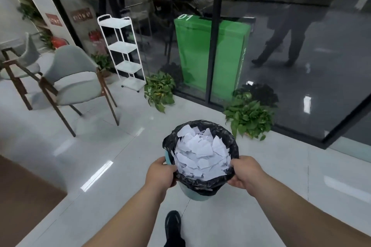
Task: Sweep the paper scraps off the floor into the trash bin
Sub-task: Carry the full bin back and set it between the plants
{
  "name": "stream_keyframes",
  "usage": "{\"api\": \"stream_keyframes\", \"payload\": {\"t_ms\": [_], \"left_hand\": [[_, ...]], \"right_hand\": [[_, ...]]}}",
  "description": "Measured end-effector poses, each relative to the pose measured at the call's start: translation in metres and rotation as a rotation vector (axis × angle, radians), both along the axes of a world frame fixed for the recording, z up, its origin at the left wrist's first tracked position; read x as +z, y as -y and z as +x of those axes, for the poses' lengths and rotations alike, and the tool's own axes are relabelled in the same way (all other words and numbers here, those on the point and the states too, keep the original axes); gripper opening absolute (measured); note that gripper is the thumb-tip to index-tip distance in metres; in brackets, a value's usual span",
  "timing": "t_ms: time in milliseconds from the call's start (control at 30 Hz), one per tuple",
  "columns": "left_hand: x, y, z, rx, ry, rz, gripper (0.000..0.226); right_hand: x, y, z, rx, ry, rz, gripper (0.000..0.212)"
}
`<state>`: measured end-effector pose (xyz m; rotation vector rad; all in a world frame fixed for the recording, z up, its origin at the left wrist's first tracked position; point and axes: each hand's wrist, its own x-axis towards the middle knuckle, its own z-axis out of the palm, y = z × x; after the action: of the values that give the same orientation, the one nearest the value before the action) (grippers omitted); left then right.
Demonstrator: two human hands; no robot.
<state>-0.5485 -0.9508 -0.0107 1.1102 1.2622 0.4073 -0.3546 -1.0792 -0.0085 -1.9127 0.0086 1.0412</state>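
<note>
Trash bin (192,192) upright, centred just ahead of body, held clear of floor (120,146). Left hand (160,172) and right hand (244,173) clamp opposite rim sides, equally near. Paper scraps (201,154) fill it.

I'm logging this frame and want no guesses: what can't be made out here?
All in the head view:
- Trash bin: its base and most of the wall are hidden by the black liner, left hand and right hand.
- How deep the paper scraps go: only the top layer shows.
- Floor behind the person: cut off by the bottom edge.
- Brown wall signs: text blurred.
</note>
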Motion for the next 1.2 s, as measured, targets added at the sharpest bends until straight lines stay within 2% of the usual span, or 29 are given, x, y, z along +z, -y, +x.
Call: {"api": "stream_keyframes", "payload": {"t_ms": [300, 467, 667, 933, 1100, 1200], "left_hand": [[-0.02, -0.23, 0.149, -0.159, -0.077, -0.006, 0.023], [-0.035, -0.312, 0.239, -0.229, -0.111, -0.043, 0.02], [-0.086, -0.405, 0.369, -0.242, -0.199, -0.068, 0.013], [-0.178, -0.506, 0.543, -0.242, -0.367, -0.091, 0.012], [-0.273, -0.551, 0.617, -0.266, -0.42, -0.127, 0.017], [-0.336, -0.573, 0.65, -0.295, -0.445, -0.137, 0.015]], "right_hand": [[-0.015, -0.2, 0.131, -0.133, -0.027, -0.028, 0.019], [-0.036, -0.274, 0.214, -0.194, -0.05, -0.054, 0.017], [-0.094, -0.369, 0.345, -0.189, -0.098, -0.104, 0.016], [-0.178, -0.482, 0.524, -0.1, -0.117, -0.256, 0.013], [-0.273, -0.522, 0.593, -0.162, -0.15, -0.317, 0.016], [-0.34, -0.54, 0.621, -0.122, -0.147, -0.356, 0.022]]}}
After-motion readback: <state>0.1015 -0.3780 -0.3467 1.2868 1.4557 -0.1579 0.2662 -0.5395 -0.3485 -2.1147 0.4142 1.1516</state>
